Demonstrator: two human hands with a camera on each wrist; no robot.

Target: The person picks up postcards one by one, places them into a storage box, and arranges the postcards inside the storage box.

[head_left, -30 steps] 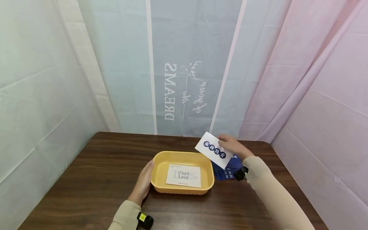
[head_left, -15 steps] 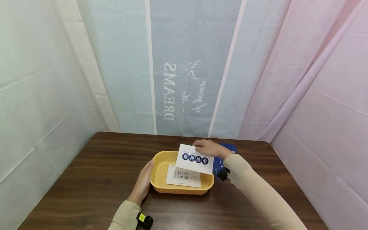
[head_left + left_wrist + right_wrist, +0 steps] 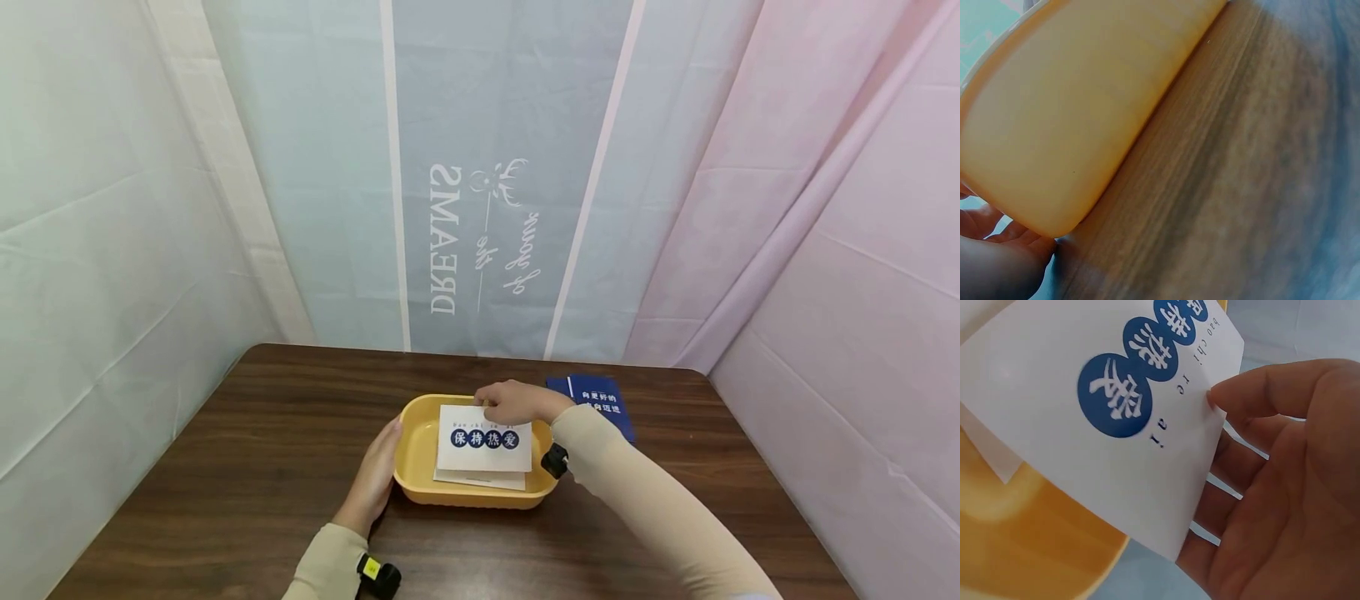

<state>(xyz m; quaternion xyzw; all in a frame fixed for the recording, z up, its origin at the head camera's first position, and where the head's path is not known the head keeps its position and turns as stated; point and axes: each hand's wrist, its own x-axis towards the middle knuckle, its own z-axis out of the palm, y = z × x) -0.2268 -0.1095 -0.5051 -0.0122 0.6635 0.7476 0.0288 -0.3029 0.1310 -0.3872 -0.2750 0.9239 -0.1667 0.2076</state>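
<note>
A white card with blue circles and white characters [image 3: 483, 439] is pinched at its far edge between the thumb and fingers of my right hand [image 3: 517, 402]. It hangs over a yellow plastic tray [image 3: 420, 497], above a second white card [image 3: 480, 479] that lies inside and is mostly covered. In the right wrist view the thumb presses the printed face of the card [image 3: 1116, 462], with fingers behind it. My left hand [image 3: 372, 479] rests against the tray's left outer side. The left wrist view has its fingers touching the tray wall [image 3: 1054, 125] near a corner.
Blue cards with white characters [image 3: 600, 396] lie overlapping on the dark wooden table [image 3: 247, 467], to the right of the tray and partly behind the right arm. Pale cloth curtains [image 3: 517, 167] hang behind the table and at both sides.
My right hand has carried the white card leftward from above the blue cards to over the tray and lowered it, covering most of the "Good Luck" card. My left hand stays at the tray.
</note>
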